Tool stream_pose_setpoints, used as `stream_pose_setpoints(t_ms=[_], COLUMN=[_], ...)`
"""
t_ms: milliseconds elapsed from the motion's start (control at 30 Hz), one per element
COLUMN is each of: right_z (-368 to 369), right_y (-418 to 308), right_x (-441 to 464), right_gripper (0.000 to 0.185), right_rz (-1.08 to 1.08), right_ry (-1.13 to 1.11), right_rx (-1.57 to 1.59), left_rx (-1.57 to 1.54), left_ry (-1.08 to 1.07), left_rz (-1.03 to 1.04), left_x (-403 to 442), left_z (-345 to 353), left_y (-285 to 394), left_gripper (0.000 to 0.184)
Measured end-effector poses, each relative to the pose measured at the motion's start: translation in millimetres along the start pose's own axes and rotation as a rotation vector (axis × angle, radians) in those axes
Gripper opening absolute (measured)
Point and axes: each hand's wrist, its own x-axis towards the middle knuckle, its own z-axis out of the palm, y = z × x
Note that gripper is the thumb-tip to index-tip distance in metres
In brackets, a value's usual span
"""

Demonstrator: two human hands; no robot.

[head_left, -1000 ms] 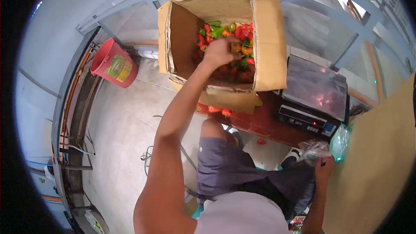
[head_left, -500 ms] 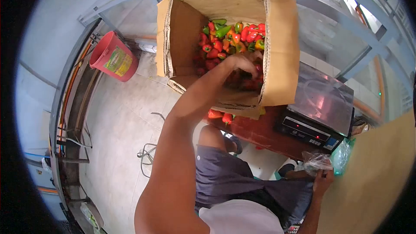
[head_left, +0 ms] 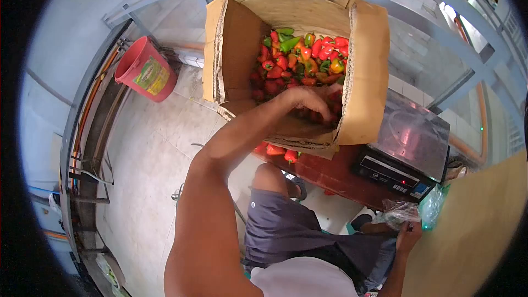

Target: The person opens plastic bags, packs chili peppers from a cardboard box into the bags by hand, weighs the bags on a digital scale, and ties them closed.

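A large cardboard box (head_left: 366,71) holds a heap of small red, orange and green peppers (head_left: 286,63). My left hand (head_left: 309,100) reaches down into it, at the right side of the heap, with its fingers curved and apart over darker red peppers. Part of those fingers is in shadow. Low on the right, my right hand (head_left: 408,236) pinches the edge of a crumpled clear plastic bag (head_left: 399,214). A few red peppers (head_left: 290,156) lie on the brown table (head_left: 322,170) just below the box.
A digital scale (head_left: 412,135) with a metal plate stands right of the box. Beside it lies a greenish plastic bag (head_left: 434,206). A brown panel (head_left: 473,225) rises at the right. On the left are a red bucket (head_left: 146,71) and a metal railing behind the box.
My left hand has moved slightly down and its fingers show more among the peppers. My right hand stays at the clear bag. The whole view has shifted a little.
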Motion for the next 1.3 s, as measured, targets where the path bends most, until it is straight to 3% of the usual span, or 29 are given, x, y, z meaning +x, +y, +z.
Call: stream_pose_setpoints(t_ms=[100,167,233,367,433,533,633,700,733,833,867,967,1000,1067,1100,1167,1233,1300], right_z=[-1.4,-2.0,-0.8,-2.8,-7.7,-2.5,-4.1,-4.4,-6.1,-1.1,1.9,14.0,9.1,0.2,4.5,31.2,55.8,71.2], right_y=[3.9,3.6,3.0,3.8,-7.5,3.6,-0.2,2.0,2.1,-14.8,-23.3,-88.1,-137.6,-246.6,-285.9,-342.7,-372.6,-385.3], right_x=[-1.9,-1.8,-0.3,-4.4,-1.8,-4.0,-6.2,-7.1,-5.8,0.5,9.3,63.5,90.4,135.3,160.8,217.4,259.2,274.6], right_gripper=[0.042,0.044,0.046,0.047,0.047,0.047,0.046,0.045,0.045,0.045,0.046,0.053,0.056,0.078,0.082,0.075,0.067,0.061], right_rz=[-0.021,-0.037,0.006,-0.053,-0.027,-0.172,-0.022,-0.059,-0.076,0.114,0.047,-0.190,-0.295,-0.492,-0.551,-0.666,-0.678,-0.481], right_ry=[-0.004,0.003,0.002,0.000,-0.034,0.034,-0.016,-0.040,-0.052,0.003,0.026,0.109,0.153,0.011,0.148,0.163,0.147,0.014], right_rx=[-0.029,-0.023,-0.003,-0.025,-0.028,-0.128,-0.087,-0.146,-0.179,0.190,0.274,0.446,0.445,0.802,0.415,0.239,0.106,0.217], left_rx=[0.039,0.378,0.494,0.360,0.410,0.491,0.502,0.613,0.501,0.422,0.442,0.493,0.509,0.517,0.507,0.502,0.511,0.541], left_ry=[0.145,0.391,0.517,0.541,0.598,0.679,0.576,0.530,0.521,0.571,0.576,0.629,0.649,0.683,0.700,0.700,0.673,0.609], left_rz=[0.102,0.116,0.093,0.004,-0.008,-0.027,-0.047,-0.026,-0.053,-0.136,-0.167,-0.213,-0.215,-0.199,-0.185,-0.168,-0.155,-0.122], left_x=[5.8,35.4,35.5,19.5,20.7,26.6,50.3,72.0,55.9,26.3,27.2,30.7,33.2,41.7,47.2,52.0,48.9,46.6], left_z=[12.6,34.3,47.0,66.3,63.2,57.5,44.6,46.7,50.8,71.4,76.9,85.2,87.0,89.8,89.4,88.4,82.2,70.4], left_y=[-7.7,-32.4,-31.6,-26.5,-22.0,-16.3,-25.1,-43.5,-26.9,-1.4,-1.0,-1.3,0.6,-2.6,-6.9,-9.9,-9.4,-13.5], left_gripper=[0.100,0.104,0.105,0.100,0.097,0.092,0.089,0.089,0.089,0.088,0.087,0.085,0.085,0.086,0.086,0.088,0.089,0.088])
